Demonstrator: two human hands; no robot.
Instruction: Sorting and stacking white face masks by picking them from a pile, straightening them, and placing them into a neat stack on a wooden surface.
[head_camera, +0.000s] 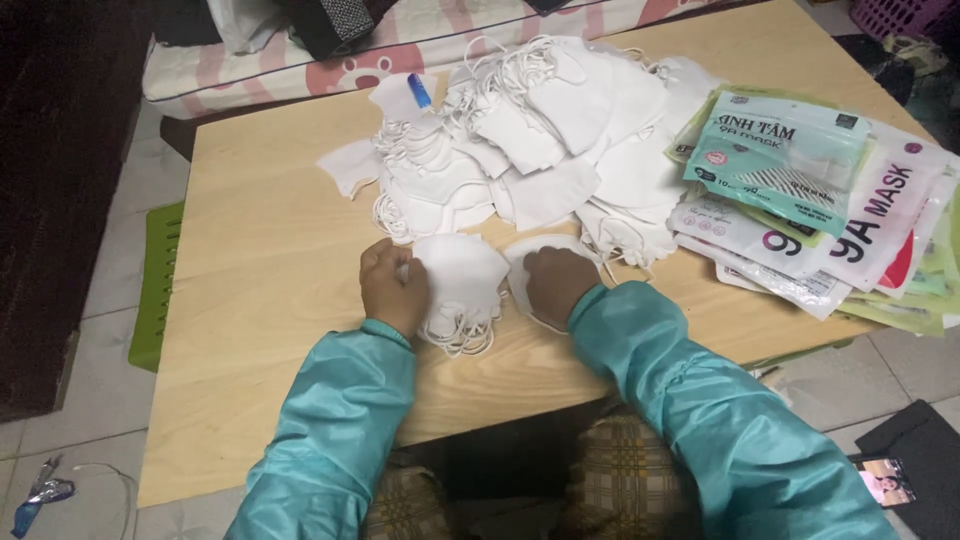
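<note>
While both hands (475, 288) grip a white mask stack (460, 280), loose masks (530, 140) lie beyond.

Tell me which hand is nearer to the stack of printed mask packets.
Right. The right hand rests on a white mask near the table's middle, on the side toward the mask packets. The left hand holds a small mask stack farther away.

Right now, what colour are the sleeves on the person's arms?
Teal sleeves, shiny fabric, seen best in the head view.
</note>
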